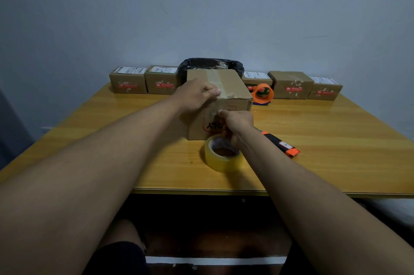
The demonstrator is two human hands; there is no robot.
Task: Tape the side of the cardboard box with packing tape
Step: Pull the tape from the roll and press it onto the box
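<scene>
Left hand flat on cardboard box top edge, fingers pressing tape. Right hand pinches tape strip against box's near side. Tape roll on worktop, just in front.

Box stood mid-table, clear tape strip along its top and down its near face. Left hand lay on the top near edge, fingers pressing the strip. Right hand was against the near face, fingertips pinching tape. Tape roll lay flat just before the box, near the front edge. Orange cutter lay right of it. Orange dispenser, small boxes and black-bagged bin lined the far edge.
</scene>
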